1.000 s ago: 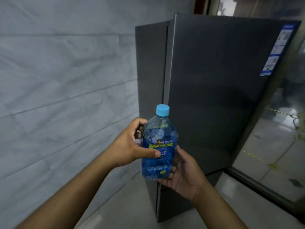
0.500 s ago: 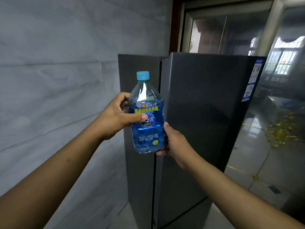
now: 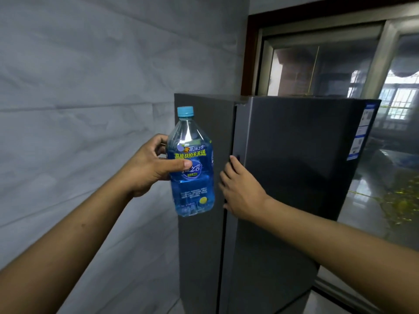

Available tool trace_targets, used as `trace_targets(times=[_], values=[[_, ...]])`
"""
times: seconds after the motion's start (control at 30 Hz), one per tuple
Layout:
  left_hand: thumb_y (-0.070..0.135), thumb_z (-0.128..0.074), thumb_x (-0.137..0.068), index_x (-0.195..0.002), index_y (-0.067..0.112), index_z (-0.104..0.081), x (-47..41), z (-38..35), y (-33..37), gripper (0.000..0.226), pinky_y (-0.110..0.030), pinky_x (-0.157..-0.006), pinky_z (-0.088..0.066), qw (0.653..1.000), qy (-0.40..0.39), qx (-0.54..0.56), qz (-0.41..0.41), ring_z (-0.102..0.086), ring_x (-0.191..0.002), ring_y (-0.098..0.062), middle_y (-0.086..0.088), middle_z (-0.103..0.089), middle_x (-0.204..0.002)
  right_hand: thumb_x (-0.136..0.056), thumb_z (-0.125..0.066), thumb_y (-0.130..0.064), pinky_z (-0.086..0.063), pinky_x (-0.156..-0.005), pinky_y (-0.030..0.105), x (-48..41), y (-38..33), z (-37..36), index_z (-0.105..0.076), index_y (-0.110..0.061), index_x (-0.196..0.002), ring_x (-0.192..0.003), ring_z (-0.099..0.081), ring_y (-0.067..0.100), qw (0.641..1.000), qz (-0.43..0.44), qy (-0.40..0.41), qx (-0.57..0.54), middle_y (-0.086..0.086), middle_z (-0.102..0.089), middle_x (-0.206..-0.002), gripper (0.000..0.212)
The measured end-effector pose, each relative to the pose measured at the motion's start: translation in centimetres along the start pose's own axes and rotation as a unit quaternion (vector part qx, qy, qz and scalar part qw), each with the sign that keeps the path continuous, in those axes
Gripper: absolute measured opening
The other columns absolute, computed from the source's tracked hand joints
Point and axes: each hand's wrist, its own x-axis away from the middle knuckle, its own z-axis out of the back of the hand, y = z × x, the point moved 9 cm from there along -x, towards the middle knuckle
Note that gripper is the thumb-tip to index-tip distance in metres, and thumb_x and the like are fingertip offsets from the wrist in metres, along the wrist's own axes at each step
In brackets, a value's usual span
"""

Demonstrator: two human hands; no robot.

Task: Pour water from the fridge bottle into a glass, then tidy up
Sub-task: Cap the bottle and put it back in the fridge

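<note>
- We see the left hand (image 3: 147, 168) wrapped round the upright bottle (image 3: 192, 177), thumb across its blue label, cap (image 3: 185, 111) on, in front of the fridge (image 3: 294, 177).
- The right hand (image 3: 240, 191) lies on the fridge door's edge; we cannot tell whether its fingers hook it.
- A grey wall (image 3: 79, 109) stands to the left and a window (image 3: 328, 64) far right.

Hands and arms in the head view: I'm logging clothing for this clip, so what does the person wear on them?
Nothing shows. The left hand and right hand are bare, with no gloves, and no ring on the fingers in view. The left forearm and right forearm are uncovered to the frame edge: no sleeve, watch or bracelet.
</note>
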Motion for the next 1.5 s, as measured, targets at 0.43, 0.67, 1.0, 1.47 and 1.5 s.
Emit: trace_targets(times=[0.43, 0.67, 1.0, 1.47, 1.5], values=[[0.025, -0.086, -0.055, -0.114, 0.017, -0.057, 3.7, -0.8, 0.0, 0.067, -0.032, -0.071, -0.061, 1.0, -0.017, 0.024, -0.005, -0.075, -0.094, -0.02, -0.007, -0.067, -0.12, -0.093, -0.049, -0.042, -0.026, -0.113, 0.055, 2.9, 0.4, 1.6, -0.057, -0.004, -0.128, -0.119, -0.047, 0.039, 0.994, -0.089, 0.025, -0.051, 0.019, -0.057, -0.121, 0.052], [0.048, -0.098, -0.028, -0.111, 0.018, -0.06, 4.6, -4.9, -0.7, 0.096, -0.027, -0.067, -0.06, 0.995, -0.07, 0.065, -0.013, -0.075, -0.093, -0.019, -0.003, -0.073, -0.11, -0.083, -0.064, -0.038, -0.005, -0.122, 0.05, 16.4, 2.2, 2.1, -0.063, -0.013, -0.102, -0.137, -0.043, 0.037, 0.945, -0.244, 0.169, -0.136, 0.015, -0.063, -0.129, 0.031], [0.041, -0.1, -0.03, -0.104, 0.022, -0.062, 5.8, -17.3, -0.6, 0.085, -0.033, -0.068, -0.062, 0.975, -0.182, 0.129, -0.006, -0.074, -0.094, -0.021, -0.008, -0.072, -0.112, -0.085, -0.074, -0.039, -0.043, -0.092, 0.067, 32.4, 4.6, -0.6, -0.065, -0.011, -0.093, -0.146, -0.027, 0.032, 0.868, -0.387, 0.255, -0.178, 0.008, -0.043, -0.149, 0.031], [0.047, -0.098, -0.025, -0.108, 0.015, -0.061, 9.2, -32.2, 3.8, 0.096, -0.039, -0.074, -0.062, 0.977, -0.189, 0.097, -0.018, -0.073, -0.088, -0.016, -0.006, -0.074, -0.109, -0.08, -0.071, -0.031, -0.01, -0.118, 0.064, 46.3, 10.4, -3.9, -0.055, -0.013, -0.108, -0.148, -0.017, 0.038, 0.736, -0.541, 0.257, -0.315, 0.017, -0.028, -0.151, 0.038], [0.045, -0.098, -0.026, -0.11, 0.012, -0.06, 9.3, -33.4, 3.8, 0.098, -0.038, -0.073, -0.063, 0.978, -0.186, 0.095, -0.015, -0.073, -0.088, -0.016, -0.008, -0.073, -0.11, -0.081, -0.07, -0.033, -0.012, -0.12, 0.061, 46.0, 11.5, -3.6, -0.056, -0.013, -0.111, -0.147, -0.018, 0.037, 0.75, -0.523, 0.259, -0.313, 0.016, -0.029, -0.151, 0.039]])
